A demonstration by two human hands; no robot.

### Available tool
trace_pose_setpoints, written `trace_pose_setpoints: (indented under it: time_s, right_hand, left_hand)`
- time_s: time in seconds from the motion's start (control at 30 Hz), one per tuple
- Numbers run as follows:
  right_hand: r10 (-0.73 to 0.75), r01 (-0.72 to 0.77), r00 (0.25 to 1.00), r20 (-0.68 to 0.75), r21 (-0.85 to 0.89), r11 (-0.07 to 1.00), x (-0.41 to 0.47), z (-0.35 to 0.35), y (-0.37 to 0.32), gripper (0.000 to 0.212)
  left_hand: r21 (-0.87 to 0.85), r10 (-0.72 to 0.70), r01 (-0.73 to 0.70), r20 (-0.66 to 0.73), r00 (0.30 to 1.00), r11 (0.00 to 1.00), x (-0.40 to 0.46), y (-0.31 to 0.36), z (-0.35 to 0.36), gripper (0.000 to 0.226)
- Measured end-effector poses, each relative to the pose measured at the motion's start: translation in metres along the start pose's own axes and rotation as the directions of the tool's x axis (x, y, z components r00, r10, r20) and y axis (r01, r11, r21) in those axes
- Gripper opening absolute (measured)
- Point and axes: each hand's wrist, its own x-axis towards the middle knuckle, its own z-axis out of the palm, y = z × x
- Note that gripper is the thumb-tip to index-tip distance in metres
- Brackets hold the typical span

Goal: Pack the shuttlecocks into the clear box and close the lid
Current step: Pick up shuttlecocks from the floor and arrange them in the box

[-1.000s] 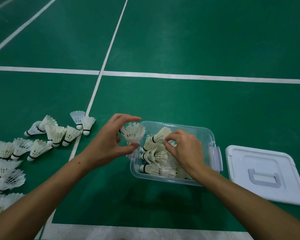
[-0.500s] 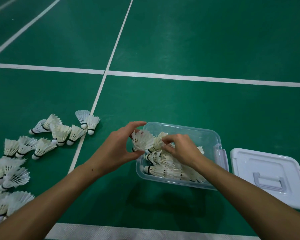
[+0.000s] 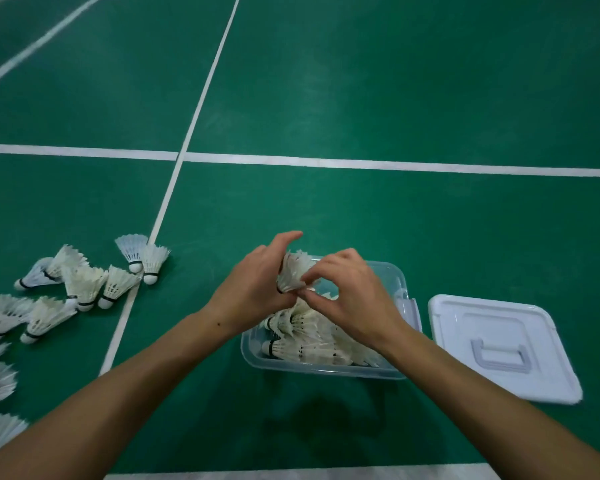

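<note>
Both hands are over the clear box [image 3: 326, 368] on the green floor [image 3: 361, 220]. Left hand [image 3: 253, 289] has its fingers curled round a shuttlecock [image 3: 293, 271]; right hand [image 3: 354, 299] pinches its feathers. More shuttlecocks lie inside the box, loose ones [image 3: 84, 285] off left, lid [image 3: 499, 344] just right.
</note>
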Motion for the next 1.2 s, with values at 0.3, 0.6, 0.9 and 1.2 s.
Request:
trace_pose_setpoints:
  time_s: [0.3,0.6,0.9,1.2]
  right_hand:
    - [0.168,-0.202,0.954,-0.248,-0.12,0.972,-0.013,0.005,0.034,0.015]
    - [0.182,-0.214,0.973,-0.142,-0.255,0.943,-0.014,0.035,0.023,0.017]
    - [0.387,-0.388,0.919,0.075,-0.006,0.922,-0.004,0.05,0.032,0.018]
    - [0.393,-0.425,0.893,0.221,0.124,0.897,0.0,0.039,0.035,0.015]
  left_hand:
    - [0.26,0.022,-0.01,-0.045,0.999,0.965,0.005,-0.005,0.012,0.079]
    - [0.598,0.048,-0.002,-0.061,0.997,0.801,0.009,-0.013,0.037,0.068]
    - [0.64,0.058,-0.02,-0.039,0.998,0.768,0.012,-0.022,0.043,0.06]
    - [0.631,0.086,-0.047,-0.032,0.996,0.774,0.008,-0.022,0.042,0.055]
